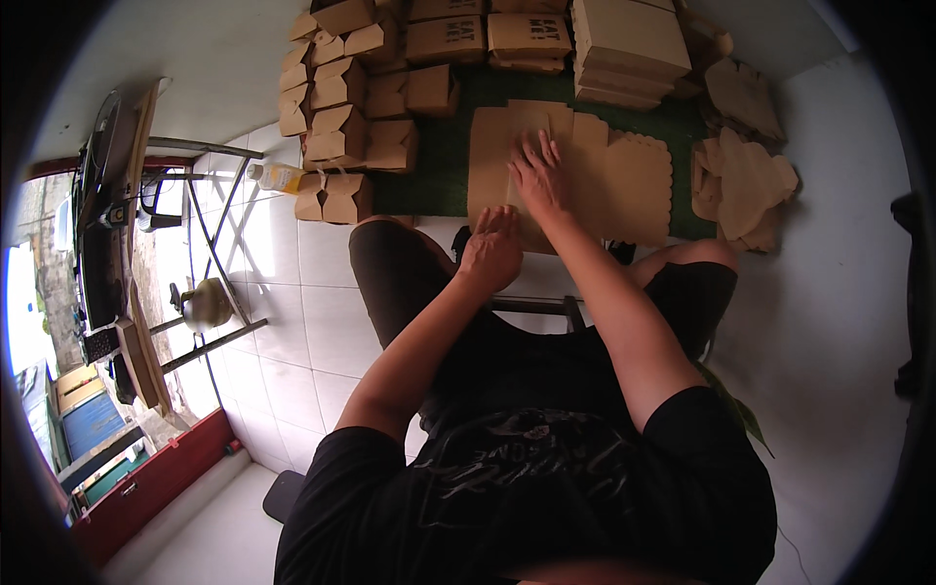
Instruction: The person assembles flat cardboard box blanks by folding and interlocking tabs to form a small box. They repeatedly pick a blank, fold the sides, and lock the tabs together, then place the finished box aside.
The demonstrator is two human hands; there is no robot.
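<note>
**A:** ok so where are the hands?

**B:** Both on the flat brown cardboard blank with a scalloped right edge [639, 185], which is lying on the green-covered tabletop [439, 190]. Right hand [539, 178] is palm-down near the middle of the blank, fingers spread. Left hand [492, 255] is at the blank's near left corner, fingers mostly together. Can't tell if that thumb is pinching the edge from below, it's hidden.

**A:** anything that could go wrong?

**B:** Slipping, imo. If the left hand pushes harder than the right, the blank could skid or crease crooked. Nothing's holding down its scalloped side either, so an uneven push might swing it round.

**A:** is there room for that?

**B:** Not loads. Folded brown cardboard boxes [338, 136] left of the blank, a tall stack of flat tan cardboard pieces [632, 49] just beyond it, and a loose pile of brown cut cardboard [746, 185] to its right. Catch any of those with a corner and I'd bet something topples, the boxes especially, since they look light. Pile's pretty messy too, so a snag could drag pieces off.
</note>
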